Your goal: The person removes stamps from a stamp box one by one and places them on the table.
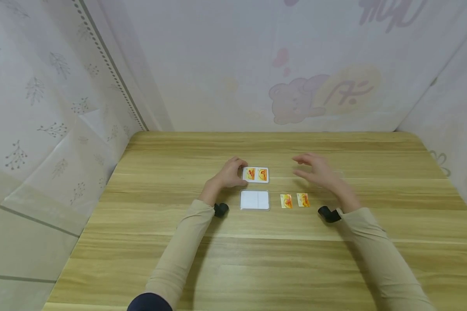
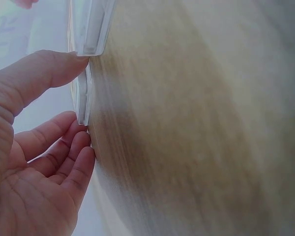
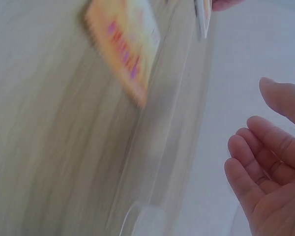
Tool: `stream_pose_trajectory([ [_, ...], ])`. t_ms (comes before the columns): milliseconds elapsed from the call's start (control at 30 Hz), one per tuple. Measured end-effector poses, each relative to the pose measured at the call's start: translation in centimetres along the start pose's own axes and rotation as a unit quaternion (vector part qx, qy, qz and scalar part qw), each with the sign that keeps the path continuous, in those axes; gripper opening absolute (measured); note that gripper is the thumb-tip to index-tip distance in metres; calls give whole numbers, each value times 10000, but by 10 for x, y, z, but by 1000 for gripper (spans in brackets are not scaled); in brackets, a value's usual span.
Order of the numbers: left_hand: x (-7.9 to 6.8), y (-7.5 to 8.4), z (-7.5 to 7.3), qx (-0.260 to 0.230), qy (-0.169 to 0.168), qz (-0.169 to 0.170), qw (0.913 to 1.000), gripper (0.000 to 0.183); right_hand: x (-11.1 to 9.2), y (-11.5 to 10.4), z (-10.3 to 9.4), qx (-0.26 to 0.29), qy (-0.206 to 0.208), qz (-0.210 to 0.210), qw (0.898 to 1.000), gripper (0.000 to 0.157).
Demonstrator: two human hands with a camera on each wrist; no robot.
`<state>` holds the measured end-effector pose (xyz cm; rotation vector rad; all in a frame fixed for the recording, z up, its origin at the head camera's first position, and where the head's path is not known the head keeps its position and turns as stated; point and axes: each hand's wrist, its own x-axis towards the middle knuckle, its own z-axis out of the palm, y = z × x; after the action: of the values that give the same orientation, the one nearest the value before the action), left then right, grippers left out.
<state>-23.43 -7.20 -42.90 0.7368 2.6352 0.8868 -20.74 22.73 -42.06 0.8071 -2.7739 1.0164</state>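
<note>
In the head view my left hand [image 1: 230, 172] holds a flat white-backed case [image 1: 256, 175] by its left end, thumb at the near edge and fingers at the far edge. Two orange-and-yellow stamps lie side by side in that case. Just nearer sits a second clear case [image 1: 254, 200] with a white insert and no stamp. Two loose stamps, one on the left [image 1: 286, 201] and one on the right [image 1: 303, 200], lie to its right. My right hand [image 1: 317, 170] hovers above the table, fingers loosely bent and holding nothing, as the right wrist view also shows.
A transparent plastic piece [image 3: 143, 220], faint in the head view, lies on the wooden table [image 1: 257, 259] by the right forearm. A pale printed curtain [image 1: 218, 65] hangs behind the table, with more cloth at both sides. A dark round object [image 1: 149, 302] shows at the bottom edge.
</note>
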Motion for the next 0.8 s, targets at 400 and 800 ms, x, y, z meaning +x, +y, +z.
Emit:
stream_pose_trajectory([
  [400, 1, 0, 0, -3, 4, -19, 10000, 55, 17, -17, 15, 263, -171, -48, 9995, 38],
  [800, 0, 2, -1, 67, -30, -74, 9999, 56, 29, -31, 28, 219, -416, -125, 9988, 34],
])
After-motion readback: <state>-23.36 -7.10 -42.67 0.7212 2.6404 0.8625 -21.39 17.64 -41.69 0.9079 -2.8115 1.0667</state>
